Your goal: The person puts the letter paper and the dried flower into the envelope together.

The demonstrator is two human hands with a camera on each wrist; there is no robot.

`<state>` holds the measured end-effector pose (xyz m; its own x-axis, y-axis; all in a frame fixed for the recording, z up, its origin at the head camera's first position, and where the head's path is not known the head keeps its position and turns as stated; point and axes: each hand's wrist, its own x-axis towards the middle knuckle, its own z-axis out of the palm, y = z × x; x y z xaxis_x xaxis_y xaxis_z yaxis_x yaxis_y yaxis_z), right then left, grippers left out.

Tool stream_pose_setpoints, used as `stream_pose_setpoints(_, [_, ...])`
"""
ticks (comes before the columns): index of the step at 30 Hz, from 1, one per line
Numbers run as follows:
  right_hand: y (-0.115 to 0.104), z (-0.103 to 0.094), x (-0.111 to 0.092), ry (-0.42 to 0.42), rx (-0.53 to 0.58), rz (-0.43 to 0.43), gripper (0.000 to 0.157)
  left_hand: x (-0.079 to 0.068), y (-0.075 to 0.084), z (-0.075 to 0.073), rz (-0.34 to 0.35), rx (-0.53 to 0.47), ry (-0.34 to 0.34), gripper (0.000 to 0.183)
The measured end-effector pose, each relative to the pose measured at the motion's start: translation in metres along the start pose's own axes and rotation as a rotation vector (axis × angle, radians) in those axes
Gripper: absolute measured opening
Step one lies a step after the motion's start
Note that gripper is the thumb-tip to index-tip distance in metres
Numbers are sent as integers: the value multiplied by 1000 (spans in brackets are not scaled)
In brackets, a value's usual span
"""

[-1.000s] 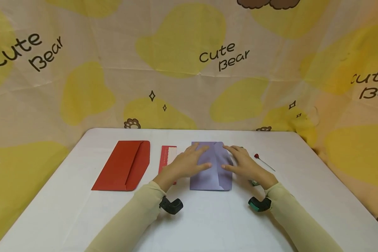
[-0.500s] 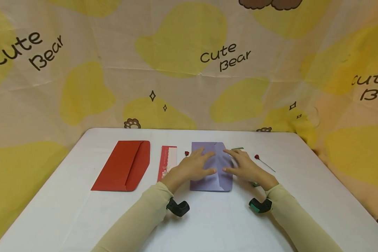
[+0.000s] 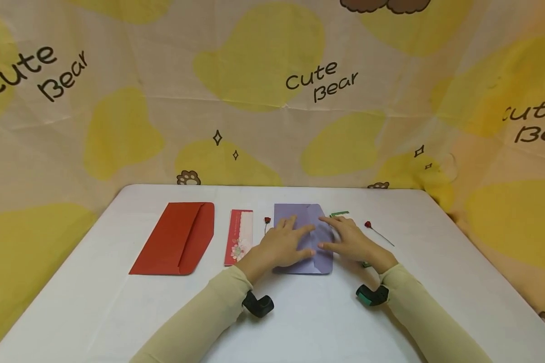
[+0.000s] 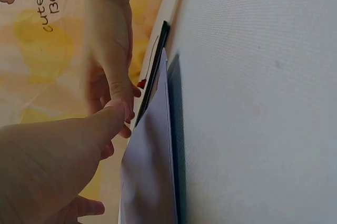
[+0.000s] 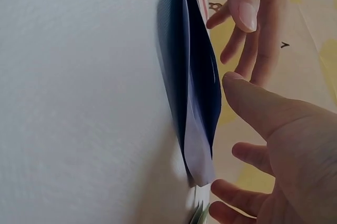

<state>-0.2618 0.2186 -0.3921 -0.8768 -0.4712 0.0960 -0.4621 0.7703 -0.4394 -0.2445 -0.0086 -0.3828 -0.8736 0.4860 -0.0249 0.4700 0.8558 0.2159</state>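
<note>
A purple envelope (image 3: 295, 217) lies flat at the middle of the table, its flap side to the right. Over its near left part spreads my left hand (image 3: 281, 247), fingers apart and thumb pointing right. My right hand (image 3: 354, 239) is at the flap side, its fingertips and thumb extended over the flap. Neither hand has anything gripped. In the right wrist view, the envelope (image 5: 202, 129) gapes a little at its near end, with my right thumb (image 5: 253, 97) close above it. The left wrist view has my left thumb (image 4: 100, 126) just above the paper, overlapping the other hand's fingertips.
A red envelope (image 3: 168, 242) lies at the left, beside a red and white floral card (image 3: 239, 237). One red artificial rose (image 3: 267, 221) is left of the purple envelope, another rose (image 3: 368, 225) at the right. A green-edged card (image 3: 340, 214) is partly hidden behind my right hand.
My left hand has shifted right and slightly nearer over the purple envelope, uncovering the floral card and the left rose. The right hand has hardly moved.
</note>
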Motion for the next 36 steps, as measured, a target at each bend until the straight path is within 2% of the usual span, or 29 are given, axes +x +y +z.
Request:
stream_pose_setpoints(13, [-4,0,-1,-2,-30,-3,75,-2,1,2,-18,30,-30,68])
stream_pose_setpoints(25, [-3,4,0,-24,-57,50,76,-5,0,1,-28,86,-78,67])
stream_pose_setpoints(36, [-5,4,0,-23,-96,59,76,-6,2,3,9,110,-137,61])
